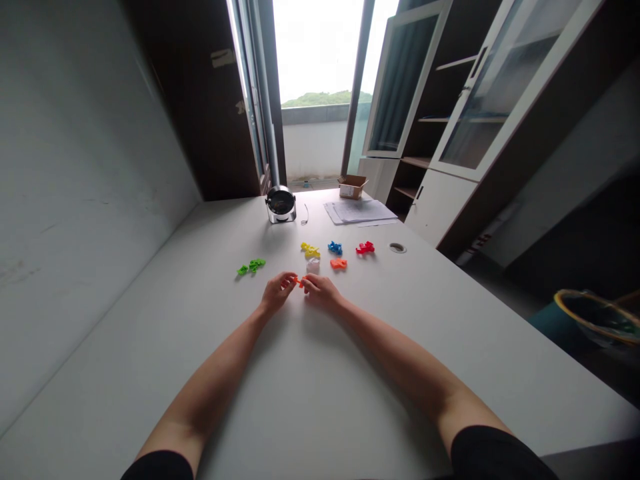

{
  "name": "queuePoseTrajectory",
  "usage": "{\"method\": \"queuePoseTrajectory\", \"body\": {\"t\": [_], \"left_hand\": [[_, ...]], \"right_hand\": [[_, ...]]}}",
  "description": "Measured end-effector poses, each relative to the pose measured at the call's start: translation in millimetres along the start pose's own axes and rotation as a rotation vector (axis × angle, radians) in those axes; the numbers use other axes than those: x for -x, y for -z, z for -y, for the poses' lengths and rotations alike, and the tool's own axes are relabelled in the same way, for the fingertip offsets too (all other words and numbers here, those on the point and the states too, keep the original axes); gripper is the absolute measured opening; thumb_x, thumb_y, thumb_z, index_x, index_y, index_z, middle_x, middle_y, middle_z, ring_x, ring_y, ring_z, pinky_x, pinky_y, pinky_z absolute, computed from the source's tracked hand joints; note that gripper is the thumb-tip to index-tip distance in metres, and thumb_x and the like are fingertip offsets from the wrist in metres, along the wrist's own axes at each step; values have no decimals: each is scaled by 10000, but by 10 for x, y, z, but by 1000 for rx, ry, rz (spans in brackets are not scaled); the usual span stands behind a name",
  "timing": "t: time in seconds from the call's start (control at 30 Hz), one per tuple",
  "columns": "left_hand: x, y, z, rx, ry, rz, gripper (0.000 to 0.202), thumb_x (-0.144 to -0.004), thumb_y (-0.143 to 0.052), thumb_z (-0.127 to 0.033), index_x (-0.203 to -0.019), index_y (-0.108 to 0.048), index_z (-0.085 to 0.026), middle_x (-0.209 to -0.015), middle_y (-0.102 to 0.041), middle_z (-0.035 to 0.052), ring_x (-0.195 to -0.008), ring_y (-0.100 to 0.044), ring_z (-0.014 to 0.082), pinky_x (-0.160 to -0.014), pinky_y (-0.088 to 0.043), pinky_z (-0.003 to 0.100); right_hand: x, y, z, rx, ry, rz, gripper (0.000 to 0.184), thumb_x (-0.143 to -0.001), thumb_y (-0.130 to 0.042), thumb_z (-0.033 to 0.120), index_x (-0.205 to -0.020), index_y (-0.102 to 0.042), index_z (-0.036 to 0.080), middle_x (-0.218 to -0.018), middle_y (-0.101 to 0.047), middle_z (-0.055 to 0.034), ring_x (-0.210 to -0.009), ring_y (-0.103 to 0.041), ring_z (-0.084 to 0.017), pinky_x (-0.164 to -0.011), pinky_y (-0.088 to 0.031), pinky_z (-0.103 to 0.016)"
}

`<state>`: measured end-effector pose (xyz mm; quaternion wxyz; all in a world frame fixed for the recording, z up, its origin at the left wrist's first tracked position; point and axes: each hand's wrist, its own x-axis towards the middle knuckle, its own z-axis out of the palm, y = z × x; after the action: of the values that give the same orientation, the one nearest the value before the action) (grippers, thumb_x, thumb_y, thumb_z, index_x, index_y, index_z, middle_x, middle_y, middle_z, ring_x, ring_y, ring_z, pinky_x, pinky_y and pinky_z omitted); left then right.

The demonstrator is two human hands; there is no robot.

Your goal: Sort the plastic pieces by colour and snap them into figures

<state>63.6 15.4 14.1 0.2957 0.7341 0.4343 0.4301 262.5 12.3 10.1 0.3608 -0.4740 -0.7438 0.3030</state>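
Observation:
My left hand (278,291) and my right hand (320,290) meet over the middle of the white table (310,387). Both pinch a small orange plastic piece (299,281) held between their fingertips. Just beyond the hands lie small piles of coloured plastic pieces: green (251,266) to the left, yellow (311,250), blue (335,248), red (365,248) and orange (339,264). A small clear or white piece (313,265) sits right behind the hands.
A round black and silver device (281,204) stands at the table's far end, with a stack of papers (359,211) and a small cardboard box (352,186) beside it. A cable hole (397,248) lies right of the red pile. Cabinets stand on the right.

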Motion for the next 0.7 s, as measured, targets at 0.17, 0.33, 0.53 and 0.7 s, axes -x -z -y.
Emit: {"method": "queuePoseTrajectory", "body": {"t": [0.17, 0.33, 0.53, 0.7], "left_hand": [[-3, -1, 16, -48, 22, -20, 233, -899, -575, -391, -1006, -677, -211, -937, -722, 45, -786, -647, 158, -755, -516, 279], [-1, 11, 12, -57, 50, -29, 288, -899, -557, -433, -997, -679, -190, -871, -715, 40, -752, -630, 160, -707, -489, 263], [1, 15, 19, -57, 87, -11, 289, -900, -530, -418, -950, -688, -181, -793, -704, 26, -702, -616, 155, -655, -466, 250], [-2, 27, 3, -55, 110, 10, 324, -911, -491, -429, -896, -699, -181, -763, -705, 29, -694, -625, 158, -658, -470, 249]], "right_hand": [[-1, 8, -8, -82, 38, -69, 265, -970, -476, 417, -1095, -609, 224, -796, -689, 4, -683, -627, -143, -663, -449, -240], [13, -4, -9, -68, 115, -78, 350, -902, -583, 392, -1210, -566, 227, -811, -673, -3, -646, -593, -142, -628, -460, -244], [7, -19, -47, -59, 183, -79, 293, -918, -559, 351, -1171, -619, 215, -840, -679, -23, -674, -590, -139, -669, -478, -253], [-15, -22, -78, 5, 189, -128, 263, -922, -572, 382, -1080, -673, 198, -827, -677, -34, -655, -575, -136, -662, -472, -259]]}}
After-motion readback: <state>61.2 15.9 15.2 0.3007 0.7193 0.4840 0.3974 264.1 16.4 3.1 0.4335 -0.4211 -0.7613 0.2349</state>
